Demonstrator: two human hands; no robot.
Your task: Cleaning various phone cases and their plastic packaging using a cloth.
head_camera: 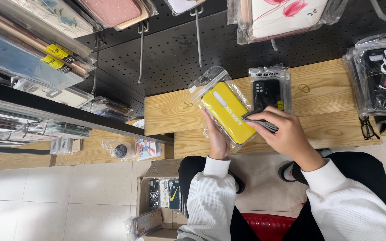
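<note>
From the head camera I look down on a pale wooden bench (327, 96) set against a black pegboard wall (170, 53). I take the bench as my landmark. Above it, bagged phone cases hang from the pegboard hooks: a white one with red flowers (287, 15) and a pink one (112, 11). At the bench's right end sits a stack of clear bags, the top one a black case with white lettering and red lips (385, 78); a pair of black glasses (368, 129) lies just beside it. Below the bench's left end, on the tiled floor, a cardboard box (159, 196) holds more cases.

On the bench's middle lies a black phone case in a clear bag (269, 91) with a small yellow sticker at its corner. Just left of it, my left hand (217, 138) props up a yellow phone case in a clear crinkled bag (228, 111), fingers closed along its lower edge; the case is bright yellow with dark lettering and a pale oblong mark. My right hand (287, 134) pinches a dark flat item (258, 121), pressed against the yellow case's right edge; what it is I cannot tell.
</note>
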